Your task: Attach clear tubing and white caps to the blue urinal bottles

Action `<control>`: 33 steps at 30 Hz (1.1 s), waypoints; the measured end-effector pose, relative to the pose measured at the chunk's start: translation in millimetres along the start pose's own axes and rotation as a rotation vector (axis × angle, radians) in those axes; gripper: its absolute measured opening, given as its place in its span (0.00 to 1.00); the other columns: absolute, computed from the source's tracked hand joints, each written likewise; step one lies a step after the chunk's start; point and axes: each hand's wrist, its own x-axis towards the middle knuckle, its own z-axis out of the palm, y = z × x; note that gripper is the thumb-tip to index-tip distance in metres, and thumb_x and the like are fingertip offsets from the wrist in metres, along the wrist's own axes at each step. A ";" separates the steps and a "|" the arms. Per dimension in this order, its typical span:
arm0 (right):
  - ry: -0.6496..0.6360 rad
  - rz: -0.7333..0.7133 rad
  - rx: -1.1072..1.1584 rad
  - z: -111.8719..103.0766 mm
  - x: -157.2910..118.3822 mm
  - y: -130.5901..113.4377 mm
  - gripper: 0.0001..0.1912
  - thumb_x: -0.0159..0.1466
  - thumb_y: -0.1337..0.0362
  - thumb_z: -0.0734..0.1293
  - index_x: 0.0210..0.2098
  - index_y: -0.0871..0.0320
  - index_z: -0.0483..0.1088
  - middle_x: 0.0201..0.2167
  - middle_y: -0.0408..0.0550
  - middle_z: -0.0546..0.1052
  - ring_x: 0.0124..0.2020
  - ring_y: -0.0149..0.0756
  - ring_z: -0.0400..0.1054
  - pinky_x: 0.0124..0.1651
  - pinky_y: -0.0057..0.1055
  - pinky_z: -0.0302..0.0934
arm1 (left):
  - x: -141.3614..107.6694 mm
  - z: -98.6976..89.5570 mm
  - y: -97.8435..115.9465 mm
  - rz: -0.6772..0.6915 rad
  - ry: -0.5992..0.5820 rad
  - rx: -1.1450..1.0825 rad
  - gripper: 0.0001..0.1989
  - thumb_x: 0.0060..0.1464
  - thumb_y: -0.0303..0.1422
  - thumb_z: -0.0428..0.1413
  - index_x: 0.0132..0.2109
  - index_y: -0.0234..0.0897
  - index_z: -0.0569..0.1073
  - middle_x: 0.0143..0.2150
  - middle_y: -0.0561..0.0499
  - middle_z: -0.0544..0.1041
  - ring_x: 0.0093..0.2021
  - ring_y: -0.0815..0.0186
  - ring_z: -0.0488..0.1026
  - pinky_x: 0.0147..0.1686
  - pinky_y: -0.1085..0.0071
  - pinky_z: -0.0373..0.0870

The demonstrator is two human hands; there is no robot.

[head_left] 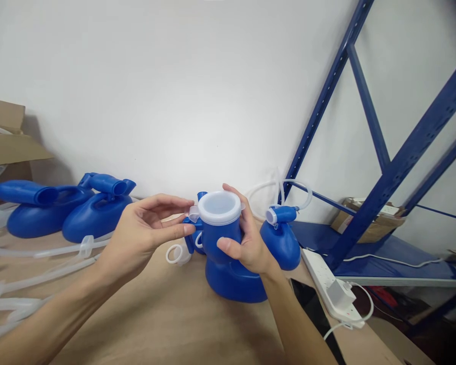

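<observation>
A blue plastic urinal bottle (pixel 235 281) stands on the table, its wide neck tilted up towards me. A translucent white cap (pixel 219 207) covers the mouth, with a small clear tab on its left side. My right hand (pixel 247 238) is wrapped round the neck from the right, thumb in front. Beside the tab is my left hand (pixel 148 223), its fingers stretched out and the thumb apart from them. Its index fingertip reaches the tab; whether it presses on it I cannot tell. Just behind the bottle, a loose white cap with a ring (pixel 178 254) lies on the table.
Two more blue urinals (pixel 99 215) stand at the left, with several clear tubes (pixel 41 274) before them and a cardboard box (pixel 7 137) behind. Right of my hands are another urinal with a tube (pixel 281 243), a black phone (pixel 315 309), a power strip (pixel 330 289) and blue shelving (pixel 387 187).
</observation>
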 end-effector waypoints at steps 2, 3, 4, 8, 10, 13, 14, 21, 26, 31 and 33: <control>-0.008 -0.029 -0.024 -0.3 -0.2 -0.2 0.49 0.60 0.44 0.75 0.72 0.49 0.50 0.58 0.52 0.74 0.59 0.48 0.70 0.64 0.47 0.66 | -1.5 0.9 0.0 0.005 0.002 -0.037 0.18 0.39 0.28 0.77 0.39 0.40 0.84 0.45 0.48 0.86 0.49 0.57 0.83 0.51 0.66 0.83; -0.010 -0.044 -0.042 -0.6 -0.4 -0.2 0.49 0.60 0.44 0.75 0.72 0.49 0.51 0.58 0.52 0.74 0.59 0.48 0.70 0.65 0.47 0.65 | -1.9 1.2 -0.1 0.006 0.001 -0.053 0.16 0.39 0.27 0.77 0.38 0.40 0.84 0.45 0.49 0.86 0.50 0.57 0.83 0.51 0.67 0.83; -0.011 -0.057 -0.065 -0.8 -0.7 0.0 0.49 0.61 0.44 0.75 0.72 0.49 0.51 0.59 0.52 0.74 0.60 0.49 0.69 0.66 0.47 0.64 | -2.0 1.4 -0.3 0.008 0.001 -0.064 0.15 0.40 0.27 0.76 0.37 0.40 0.83 0.46 0.49 0.85 0.50 0.58 0.83 0.51 0.67 0.83; 0.013 -0.088 -0.153 -2.6 -2.4 1.7 0.47 0.61 0.48 0.75 0.72 0.49 0.53 0.63 0.53 0.72 0.64 0.51 0.67 0.69 0.50 0.59 | 0.7 -1.2 -3.0 0.051 0.002 -0.052 0.12 0.42 0.25 0.75 0.33 0.40 0.83 0.47 0.48 0.85 0.52 0.57 0.82 0.48 0.69 0.84; 0.003 -0.098 -0.192 -3.7 -3.2 2.5 0.46 0.60 0.52 0.76 0.72 0.49 0.55 0.63 0.53 0.72 0.63 0.51 0.68 0.69 0.50 0.60 | 2.7 -3.4 -4.2 0.071 -0.010 -0.039 0.11 0.42 0.25 0.74 0.33 0.40 0.83 0.47 0.47 0.85 0.52 0.57 0.82 0.46 0.70 0.84; -0.027 -0.117 -0.223 -4.5 -3.7 4.0 0.45 0.59 0.57 0.77 0.71 0.48 0.57 0.60 0.51 0.74 0.61 0.50 0.70 0.67 0.49 0.62 | 4.1 -5.1 -4.0 0.061 -0.056 -0.021 0.09 0.45 0.27 0.74 0.34 0.39 0.84 0.46 0.45 0.85 0.49 0.56 0.83 0.44 0.69 0.85; -0.025 -0.129 -0.225 -4.4 -3.8 4.8 0.45 0.59 0.58 0.77 0.71 0.48 0.57 0.59 0.51 0.75 0.60 0.50 0.71 0.66 0.49 0.63 | 4.0 -5.1 -3.3 0.052 -0.071 -0.013 0.08 0.46 0.28 0.74 0.34 0.39 0.84 0.46 0.44 0.85 0.47 0.56 0.84 0.43 0.68 0.85; 0.050 -0.137 -0.260 -1.0 -4.3 12.2 0.46 0.58 0.54 0.78 0.71 0.48 0.58 0.60 0.53 0.74 0.61 0.53 0.70 0.67 0.54 0.61 | 3.0 -2.9 5.6 0.104 -0.084 0.168 0.12 0.49 0.38 0.73 0.38 0.38 0.85 0.40 0.45 0.87 0.40 0.55 0.85 0.40 0.64 0.87; 0.133 -0.126 -0.195 1.5 -2.2 14.9 0.46 0.58 0.47 0.76 0.70 0.51 0.58 0.59 0.54 0.75 0.60 0.52 0.71 0.68 0.53 0.61 | 6.3 -7.1 3.9 0.337 -0.085 0.469 0.08 0.54 0.39 0.70 0.38 0.40 0.85 0.40 0.47 0.87 0.42 0.58 0.84 0.43 0.65 0.85; 0.169 -0.095 -0.132 4.8 -0.3 14.0 0.47 0.56 0.43 0.77 0.69 0.51 0.59 0.56 0.53 0.77 0.57 0.52 0.72 0.65 0.51 0.64 | 8.9 -10.5 -4.4 0.590 -0.096 0.603 0.03 0.59 0.35 0.67 0.38 0.42 0.84 0.39 0.49 0.86 0.39 0.60 0.84 0.41 0.66 0.83; 0.187 -0.083 -0.106 6.2 0.2 14.6 0.47 0.56 0.43 0.77 0.68 0.51 0.60 0.55 0.53 0.77 0.56 0.51 0.73 0.64 0.50 0.66 | 9.1 -11.4 -6.7 0.739 -0.082 0.670 0.01 0.59 0.33 0.66 0.38 0.41 0.83 0.39 0.49 0.86 0.38 0.61 0.84 0.41 0.67 0.83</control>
